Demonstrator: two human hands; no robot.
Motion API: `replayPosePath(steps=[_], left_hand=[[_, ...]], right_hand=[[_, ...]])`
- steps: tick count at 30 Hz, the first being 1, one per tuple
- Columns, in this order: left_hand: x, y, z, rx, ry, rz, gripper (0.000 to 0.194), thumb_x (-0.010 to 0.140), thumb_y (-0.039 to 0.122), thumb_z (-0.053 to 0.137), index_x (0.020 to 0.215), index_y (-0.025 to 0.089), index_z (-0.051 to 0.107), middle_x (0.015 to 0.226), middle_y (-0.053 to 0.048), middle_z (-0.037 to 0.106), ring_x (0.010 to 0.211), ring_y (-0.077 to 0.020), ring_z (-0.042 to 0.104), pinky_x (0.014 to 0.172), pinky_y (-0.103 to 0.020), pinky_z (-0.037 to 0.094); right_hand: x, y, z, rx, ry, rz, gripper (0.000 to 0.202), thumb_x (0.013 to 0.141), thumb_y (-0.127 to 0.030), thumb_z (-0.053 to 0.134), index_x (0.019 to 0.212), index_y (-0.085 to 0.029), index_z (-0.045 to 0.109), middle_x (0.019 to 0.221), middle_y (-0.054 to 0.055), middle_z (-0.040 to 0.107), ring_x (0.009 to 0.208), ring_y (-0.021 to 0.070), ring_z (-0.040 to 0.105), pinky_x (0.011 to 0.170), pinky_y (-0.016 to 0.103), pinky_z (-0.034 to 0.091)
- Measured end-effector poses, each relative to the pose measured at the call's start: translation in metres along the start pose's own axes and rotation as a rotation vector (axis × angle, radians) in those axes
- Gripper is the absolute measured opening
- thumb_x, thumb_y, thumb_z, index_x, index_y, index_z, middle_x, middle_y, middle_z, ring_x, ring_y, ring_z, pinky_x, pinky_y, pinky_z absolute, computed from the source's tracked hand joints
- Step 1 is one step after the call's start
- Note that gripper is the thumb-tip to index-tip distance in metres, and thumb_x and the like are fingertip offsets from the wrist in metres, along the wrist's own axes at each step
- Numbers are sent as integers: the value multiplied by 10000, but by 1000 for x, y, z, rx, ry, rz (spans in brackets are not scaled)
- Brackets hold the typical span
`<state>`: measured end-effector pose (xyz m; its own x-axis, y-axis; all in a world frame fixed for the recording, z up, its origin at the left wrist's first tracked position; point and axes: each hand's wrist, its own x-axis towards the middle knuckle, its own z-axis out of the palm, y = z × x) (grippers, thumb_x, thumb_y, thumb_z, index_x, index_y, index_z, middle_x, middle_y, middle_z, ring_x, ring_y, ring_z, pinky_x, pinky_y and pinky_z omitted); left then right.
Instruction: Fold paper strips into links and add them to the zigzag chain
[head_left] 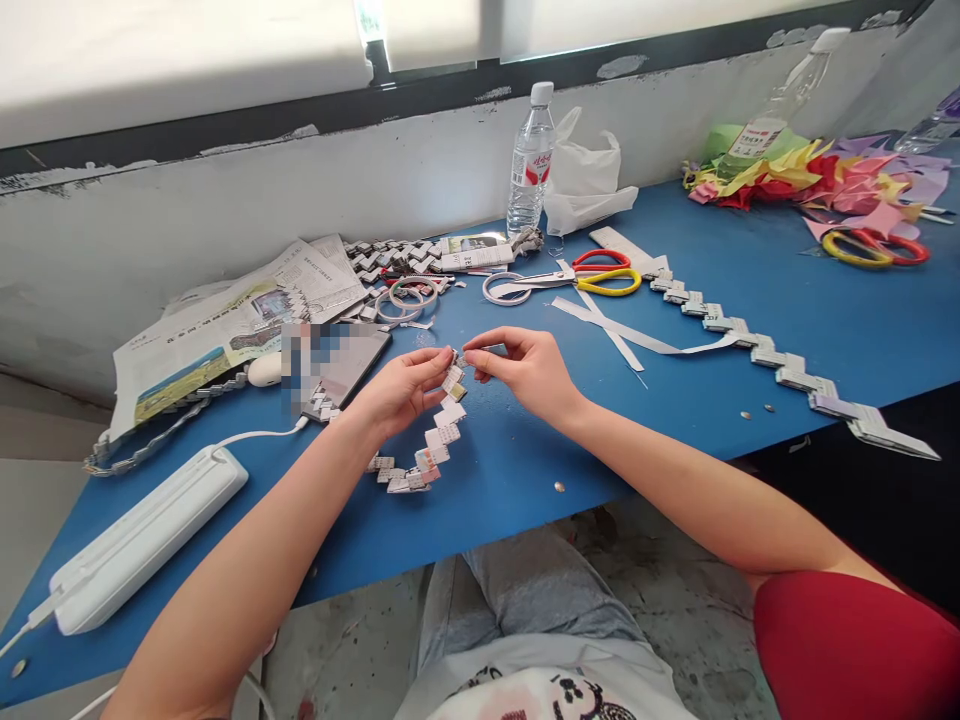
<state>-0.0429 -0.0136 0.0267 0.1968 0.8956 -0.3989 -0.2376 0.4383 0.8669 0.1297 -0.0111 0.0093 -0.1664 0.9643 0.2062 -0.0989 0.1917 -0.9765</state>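
My left hand pinches the upper end of a zigzag chain of folded paper, which curves down and left onto the blue table. Close by on the right, my right hand has its thumb and forefinger together at the same end of the chain; what small piece lies between them is too small to tell. A second, longer folded chain stretches across the right side of the table, with white paper strips near its upper part.
Scissors and tape rolls lie beyond my hands. A water bottle stands by a plastic bag. Newspapers, a dark device and a white power strip are left; colourful paper and more scissors are right.
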Motion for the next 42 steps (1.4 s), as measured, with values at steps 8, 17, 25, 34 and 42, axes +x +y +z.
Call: replayPosePath(steps=[8,17,25,34,42], left_hand=[[-4,-8,7,71,88,136,324,585,341,875,723,146,657,741,4,634,688,-96,602,634,-228,488],[-11,-15,16,27,173,238,345,589,371,864,715,148,634,786,-12,664,748,-127,636,697,-261,509],[-11,-11,16,134,267,364,367,555,406,872,688,147,649,723,-5,645,701,-121,605,646,-248,513],[-15,-9,18,244,236,434,384,591,430,849,852,168,747,861,-56,722,828,-182,654,710,-285,557],[-15,-11,18,243,217,475,377,577,358,869,883,169,756,805,-48,741,796,-182,675,728,-290,570]], right_hand=[[-4,1,3,-137,83,-75,183,732,-324,723,788,-150,734,621,8,653,540,115,579,505,253,474],[-3,14,12,-8,121,-70,290,715,-416,752,831,-153,713,776,40,715,640,140,639,621,286,545],[1,13,4,-171,-40,-36,252,841,-397,604,884,-156,663,701,5,656,590,113,557,575,259,450],[3,5,-9,-263,-88,-33,253,808,-391,635,719,-154,625,632,-3,607,597,117,521,569,260,403],[-3,8,0,-60,-28,-66,316,795,-469,663,753,-157,627,660,-4,613,618,108,537,579,249,421]])
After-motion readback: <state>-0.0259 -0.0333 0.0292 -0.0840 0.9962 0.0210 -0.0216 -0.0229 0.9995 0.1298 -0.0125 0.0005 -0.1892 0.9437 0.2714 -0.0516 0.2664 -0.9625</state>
